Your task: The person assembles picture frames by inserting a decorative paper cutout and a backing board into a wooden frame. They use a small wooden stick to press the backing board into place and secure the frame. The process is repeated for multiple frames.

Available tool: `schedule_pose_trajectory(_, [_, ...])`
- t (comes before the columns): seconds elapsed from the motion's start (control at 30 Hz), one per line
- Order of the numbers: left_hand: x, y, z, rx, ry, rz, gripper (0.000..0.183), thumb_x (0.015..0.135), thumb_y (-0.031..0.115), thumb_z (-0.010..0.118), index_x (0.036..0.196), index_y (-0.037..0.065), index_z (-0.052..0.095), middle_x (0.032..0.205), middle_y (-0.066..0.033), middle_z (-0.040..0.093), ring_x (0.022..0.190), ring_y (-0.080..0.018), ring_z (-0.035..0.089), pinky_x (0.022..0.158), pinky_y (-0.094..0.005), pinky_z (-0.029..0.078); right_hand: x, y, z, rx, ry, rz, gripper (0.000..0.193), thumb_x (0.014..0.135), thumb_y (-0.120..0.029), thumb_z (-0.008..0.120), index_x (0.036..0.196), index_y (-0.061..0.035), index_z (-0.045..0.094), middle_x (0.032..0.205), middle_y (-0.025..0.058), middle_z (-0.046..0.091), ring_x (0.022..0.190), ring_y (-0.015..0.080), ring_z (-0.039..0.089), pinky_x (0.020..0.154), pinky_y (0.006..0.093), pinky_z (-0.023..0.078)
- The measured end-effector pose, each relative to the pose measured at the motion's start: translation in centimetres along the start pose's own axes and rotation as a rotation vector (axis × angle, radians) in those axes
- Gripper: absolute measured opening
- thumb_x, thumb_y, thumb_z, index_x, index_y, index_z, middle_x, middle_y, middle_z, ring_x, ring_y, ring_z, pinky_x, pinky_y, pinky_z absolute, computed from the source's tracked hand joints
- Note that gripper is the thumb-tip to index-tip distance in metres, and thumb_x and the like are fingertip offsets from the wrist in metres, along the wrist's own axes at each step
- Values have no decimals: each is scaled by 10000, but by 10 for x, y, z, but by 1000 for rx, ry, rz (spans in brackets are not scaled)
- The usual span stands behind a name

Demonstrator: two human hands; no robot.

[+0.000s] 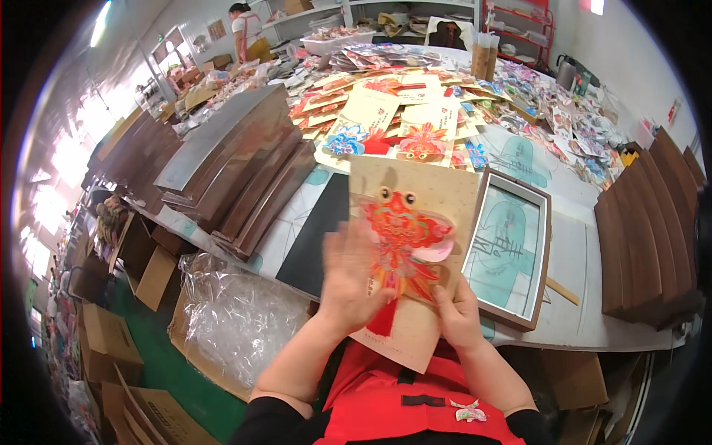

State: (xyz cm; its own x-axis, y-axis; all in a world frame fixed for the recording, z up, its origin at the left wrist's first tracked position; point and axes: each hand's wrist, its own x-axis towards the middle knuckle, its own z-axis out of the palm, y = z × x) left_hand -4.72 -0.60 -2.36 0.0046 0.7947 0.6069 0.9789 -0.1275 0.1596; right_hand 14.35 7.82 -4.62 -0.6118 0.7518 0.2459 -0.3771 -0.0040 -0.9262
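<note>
In front of my body is a beige card (415, 337) carrying a red goldfish ornament (404, 226) with a red tassel. My right hand (457, 315) pinches the card's lower right edge, thumb on the front. My left hand (347, 278), a little blurred, lies over the card's left side with its fingers stretched out and its thumb near the tassel. Just right of the card, an open brown frame (544, 256) with a white inner lining rests on the table. Partly behind the card and my left hand is a flat black panel (305, 245).
Stacked brown frames or boxes (230, 141) stand at left, with more brown frames (641, 237) at right. Similar cards (371, 110) are heaped at the far middle. A carton of clear plastic (241, 326) sits below left. Another person (248, 33) stands far back.
</note>
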Motion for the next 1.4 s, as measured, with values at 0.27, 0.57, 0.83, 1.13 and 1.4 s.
schedule_pose_trajectory(0.27, [-8, 37, 11, -922, 187, -169, 1021, 818, 465, 662, 1446, -70, 60, 1517, -259, 59, 1416, -350, 94, 1122, -421, 137, 7, -25, 16, -221, -114, -251, 514, 904, 51, 447, 1404, -9, 340, 1365, 160, 466, 1231, 218, 475, 1003, 310, 376])
schedule_pose_trajectory(0.57, [-50, 56, -2, -1614, 237, -357, 780, 816, 197, 499, 1462, 41, 91, 1483, -155, 202, 1359, -306, 278, 1079, -472, 297, 27, -45, 30, -249, -836, -331, 590, 859, -93, 558, 1410, -33, 357, 1491, 203, 269, 1416, 312, 178, 1111, 377, 198])
schedule_pose_trajectory(0.83, [-75, 11, -9, -1952, 216, -343, 617, 799, 204, 512, 1356, -18, 365, 1349, -164, 447, 1260, -319, 422, 1049, -473, 329, 39, -51, 14, -518, -90, -224, 601, 812, -13, 636, 1359, -3, 387, 1209, 124, 562, 832, 129, 580, 681, 239, 467])
schedule_pose_trajectory(1.13, [-51, 7, -1, -1794, 15, -485, 614, 872, 323, 543, 1361, -11, 381, 1376, -158, 425, 1294, -301, 382, 1060, -441, 295, -8, -87, -47, -697, -149, -350, 273, 807, 7, 610, 1080, -1, 618, 766, 123, 625, 677, 208, 639, 633, 274, 481])
schedule_pose_trajectory(1.4, [-29, 6, 61, -1138, -38, -490, 449, 871, -5, 502, 1315, -28, 440, 1294, -156, 512, 1179, -242, 524, 976, -355, 424, -53, -113, -124, -419, 439, 50, 439, 842, 21, 506, 1280, -9, 512, 680, -23, 564, 500, 33, 412, 453, 200, 294])
